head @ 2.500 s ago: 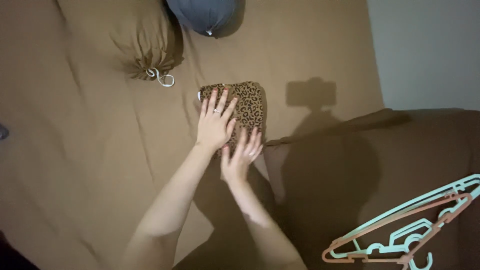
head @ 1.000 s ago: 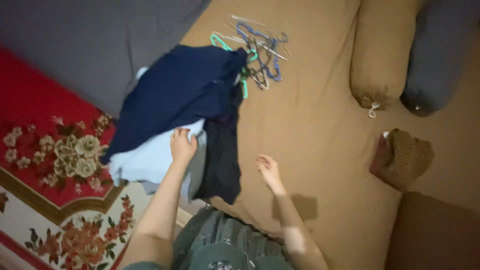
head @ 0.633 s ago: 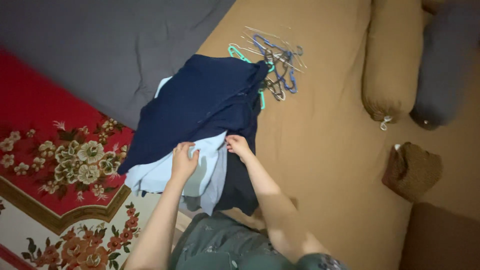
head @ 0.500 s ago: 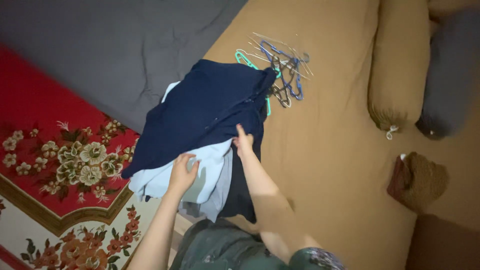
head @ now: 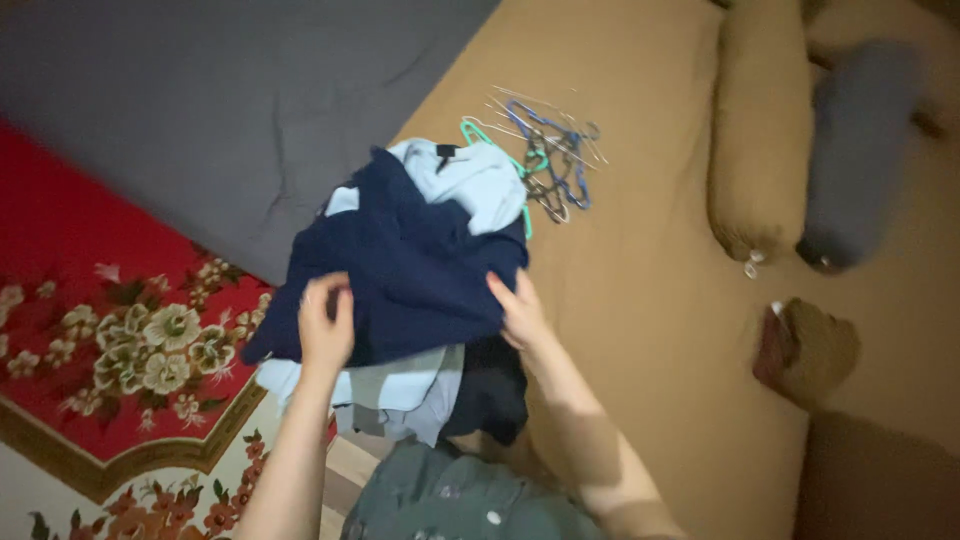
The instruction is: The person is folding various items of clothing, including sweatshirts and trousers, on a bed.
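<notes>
Navy blue garment sits on top of a clothes pile at the near edge of the tan bed sheet, both hands on its lower hem. Left hand clamps the hem at the garment's left side, fingers curled over the cloth, thumb side toward the middle. Right hand pinches the hem at the right side, fingers closed on the fabric edge. The garment spans between the two grips, bunched and creased, its top part folded back so a light blue garment shows above the hands, with a small dark tag near its collar. Below the grips, more layers hang out: pale blue and grey cloth just under the left hand, a black piece under the right hand. Past the light blue garment, away from the person, a tangle of wire and plastic hangers lies on the sheet, one teal hanger partly tucked under the pile. Well right of the right hand: a tan bolster, a grey bolster beside it, and a small brown folded cloth nearer the person. Left of the left hand, a red floral carpet on the floor and a grey sheet beyond it. Frame is motion-blurred.
</notes>
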